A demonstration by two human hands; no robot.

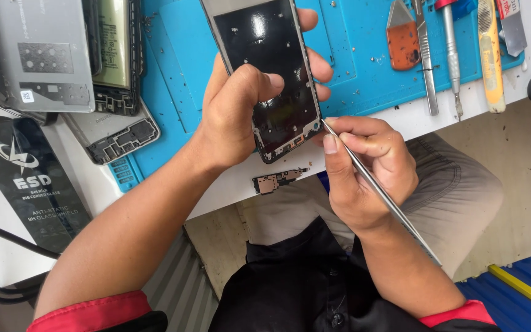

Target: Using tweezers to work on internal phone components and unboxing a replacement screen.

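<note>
My left hand grips an opened phone frame, black inside with a metal rim, tilted over the edge of a blue work mat. My right hand holds thin metal tweezers. Their tip touches the lower right edge of the frame. A small brown circuit board lies on the white table edge just below the phone.
At the top left lie a grey phone back cover, a phone body with a battery and a plastic cover piece. A black flat package lies left. An orange scraper, tweezers, a screwdriver and a yellow tool lie top right.
</note>
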